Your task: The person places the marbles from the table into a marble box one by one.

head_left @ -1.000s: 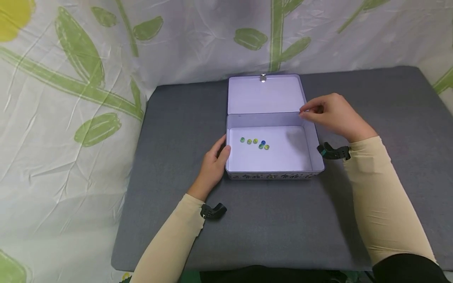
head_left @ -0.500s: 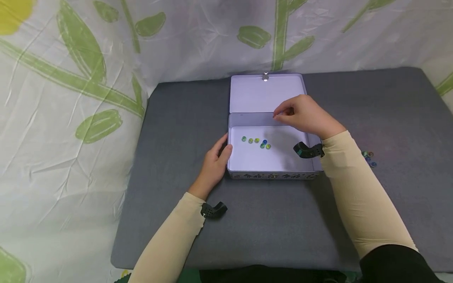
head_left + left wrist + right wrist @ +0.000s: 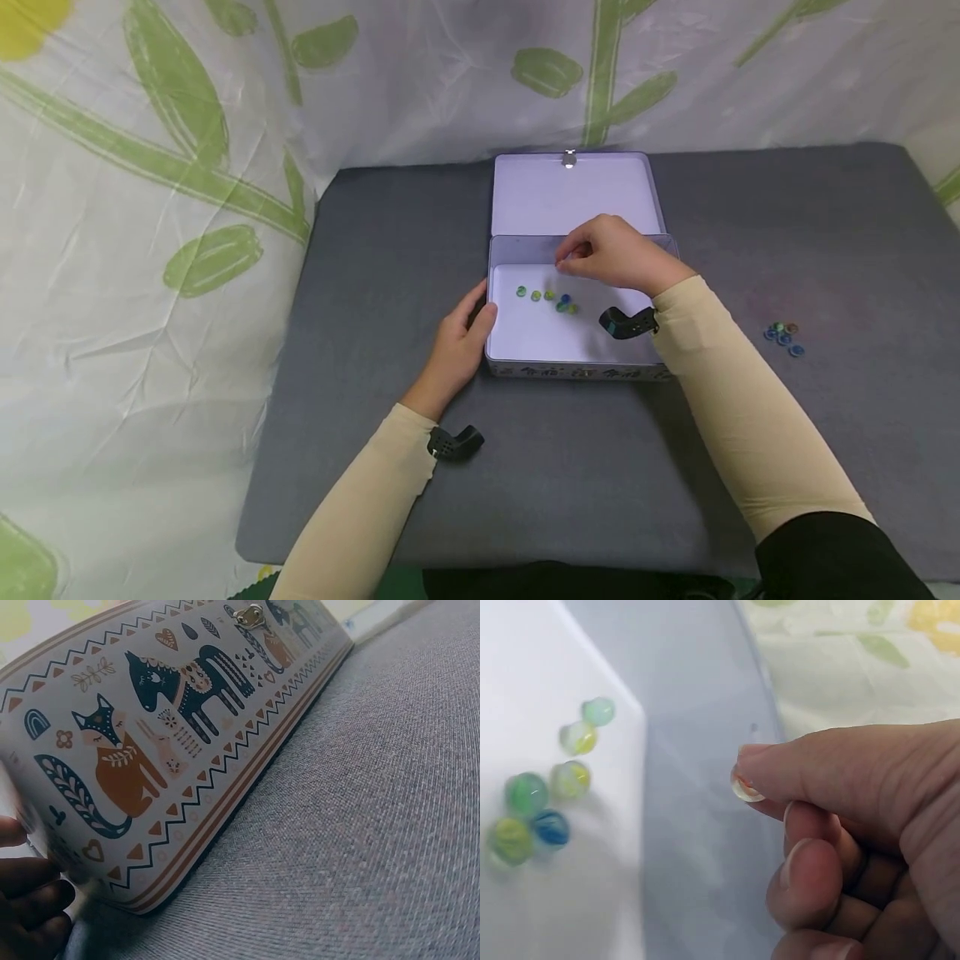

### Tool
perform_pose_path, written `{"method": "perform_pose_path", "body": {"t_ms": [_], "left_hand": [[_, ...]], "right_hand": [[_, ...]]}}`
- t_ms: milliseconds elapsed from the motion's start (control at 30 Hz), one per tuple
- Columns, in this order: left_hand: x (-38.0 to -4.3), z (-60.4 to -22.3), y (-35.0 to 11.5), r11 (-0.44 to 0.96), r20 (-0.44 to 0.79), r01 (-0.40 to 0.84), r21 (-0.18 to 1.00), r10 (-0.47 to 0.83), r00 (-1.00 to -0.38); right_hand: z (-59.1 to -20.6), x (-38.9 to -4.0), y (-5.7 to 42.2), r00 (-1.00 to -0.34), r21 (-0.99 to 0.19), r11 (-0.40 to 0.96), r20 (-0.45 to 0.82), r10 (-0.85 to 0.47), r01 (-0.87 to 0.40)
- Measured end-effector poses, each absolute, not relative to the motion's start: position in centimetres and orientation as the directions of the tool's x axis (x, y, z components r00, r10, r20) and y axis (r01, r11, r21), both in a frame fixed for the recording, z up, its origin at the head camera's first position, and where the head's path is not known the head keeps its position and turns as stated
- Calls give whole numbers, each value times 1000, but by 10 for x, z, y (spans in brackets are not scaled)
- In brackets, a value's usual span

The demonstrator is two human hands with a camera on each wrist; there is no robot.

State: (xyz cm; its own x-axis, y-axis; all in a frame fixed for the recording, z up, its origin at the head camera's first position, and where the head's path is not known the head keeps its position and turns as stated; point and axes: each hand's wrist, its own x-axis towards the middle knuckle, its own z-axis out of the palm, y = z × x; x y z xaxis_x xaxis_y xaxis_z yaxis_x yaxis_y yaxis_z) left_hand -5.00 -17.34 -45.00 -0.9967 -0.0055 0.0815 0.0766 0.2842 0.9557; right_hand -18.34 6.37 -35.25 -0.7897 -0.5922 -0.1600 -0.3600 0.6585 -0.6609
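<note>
An open tin box [image 3: 585,371] stands on the table with its lid [image 3: 573,196] tipped back. On its white floor lie several glass marbles [image 3: 536,296], green, yellow and blue. My right hand [image 3: 618,254] is over the box near its back wall. Between thumb and index finger it pinches a clear marble [image 3: 748,787] with an orange-red streak, largely covered by the fingers. My left hand [image 3: 453,346] rests against the box's left side, thumb at the rim. In the left wrist view its fingers [image 3: 34,896] touch the box's corner.
More marbles [image 3: 783,339], blue, green and brown, lie on the grey table [image 3: 360,467] to the right of the box, beyond my right forearm. A pale sheet with painted leaves [image 3: 450,92] hangs behind and to the left of the table.
My right hand has come left from the box's right back corner to over its inside, carrying the marble, and has lowered a little. The left hand stays against the box.
</note>
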Motion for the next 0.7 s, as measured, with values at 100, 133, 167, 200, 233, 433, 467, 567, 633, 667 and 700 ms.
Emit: {"method": "perform_pose_path", "body": {"t_ms": [100, 133, 167, 200, 233, 433, 467, 567, 633, 667, 700], "left_hand": [[-51, -449, -173, 294, 83, 78, 953, -7, -997], [-50, -448, -173, 296, 83, 77, 952, -6, -997], [-50, -448, -173, 300, 81, 76, 951, -5, -997], [-49, -447, -172, 305, 81, 76, 949, -3, -997], [-49, -447, -172, 308, 81, 77, 948, 1, -997], [-50, -446, -172, 300, 76, 74, 951, 4, -997], [-50, -446, -173, 298, 74, 71, 952, 1, -997], [-50, -446, -173, 296, 71, 67, 953, -3, -997], [-50, -446, -173, 299, 71, 67, 952, -3, -997], [-50, -446, -173, 300, 72, 68, 951, -1, -997], [-50, -446, -173, 301, 73, 70, 951, 1, -997]], "right_hand": [[-359, -185, 63, -781, -649, 672, -186, -596, -358], [-361, -185, 62, -774, -644, 676, -200, -600, -358], [-363, -185, 62, -768, -639, 681, -214, -604, -358], [-365, -184, 61, -763, -632, 686, -223, -606, -360], [-366, -184, 61, -758, -629, 689, -233, -609, -361], [-375, -184, 58, -727, -629, 688, -270, -631, -363], [-378, -184, 57, -722, -627, 687, -275, -635, -366], [-381, -185, 55, -709, -622, 684, -279, -648, -380], [-382, -184, 55, -706, -620, 684, -278, -651, -386], [-382, -184, 55, -708, -618, 686, -280, -648, -383], [-382, -184, 55, -708, -616, 688, -283, -647, -382]]}}
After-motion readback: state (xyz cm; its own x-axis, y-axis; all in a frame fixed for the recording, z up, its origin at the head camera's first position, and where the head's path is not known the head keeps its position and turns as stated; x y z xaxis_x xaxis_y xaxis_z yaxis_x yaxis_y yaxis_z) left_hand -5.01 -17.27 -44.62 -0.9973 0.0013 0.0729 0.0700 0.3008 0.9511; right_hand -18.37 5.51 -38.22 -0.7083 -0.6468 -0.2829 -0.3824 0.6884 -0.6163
